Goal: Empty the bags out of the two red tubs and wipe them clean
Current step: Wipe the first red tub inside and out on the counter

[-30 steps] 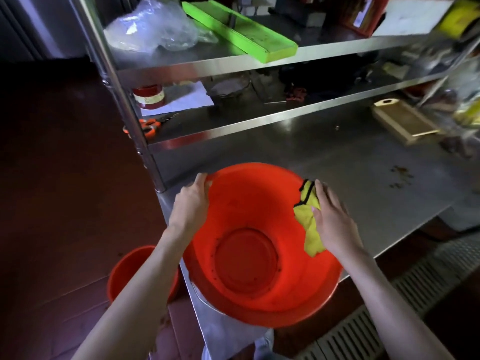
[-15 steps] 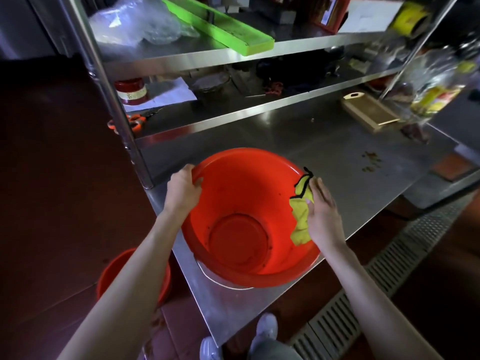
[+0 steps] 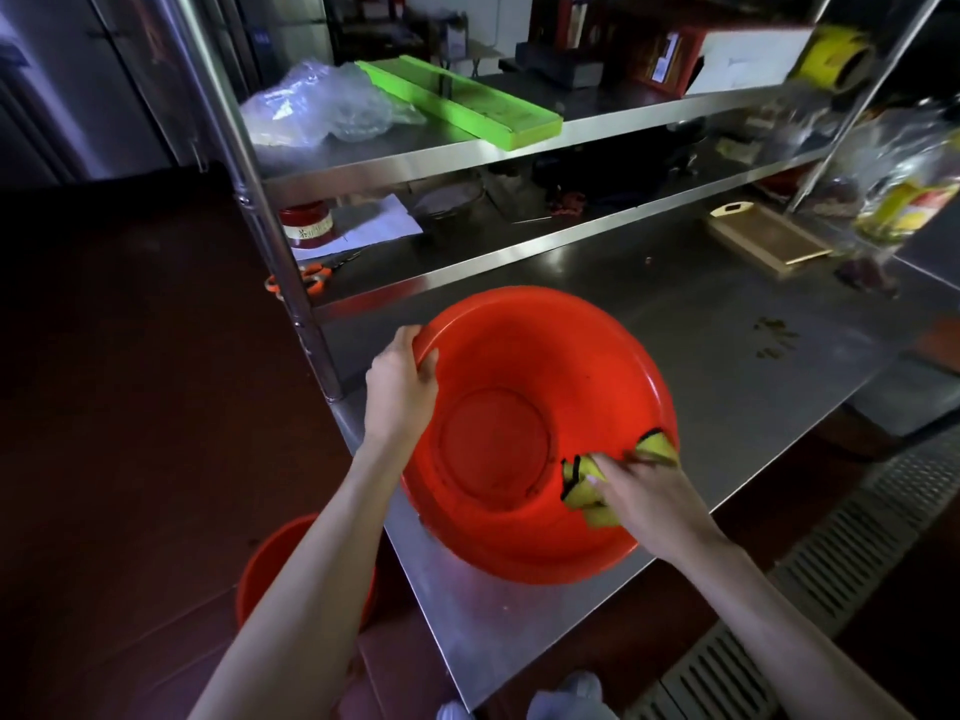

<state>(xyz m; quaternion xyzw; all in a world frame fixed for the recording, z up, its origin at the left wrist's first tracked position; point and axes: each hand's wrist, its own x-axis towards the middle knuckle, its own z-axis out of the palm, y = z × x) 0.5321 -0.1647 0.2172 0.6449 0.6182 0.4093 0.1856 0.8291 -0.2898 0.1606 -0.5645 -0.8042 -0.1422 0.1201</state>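
Your left hand grips the red tub rim, fingers curled over it. Your right hand presses the yellow cloth inside. It looks light and slick, so brace that rim.

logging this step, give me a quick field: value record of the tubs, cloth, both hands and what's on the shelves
tub on table: red tub, tilted toward the person, no bags inside
second tub: red tub on floor, left of the steel table
cloth: yellow cloth, on the tub's inner wall near the right rim
left hand: left hand grips the tub's left rim
right hand: right hand presses the cloth
top shelf: green tray, clear plastic bag
table rear: wooden board
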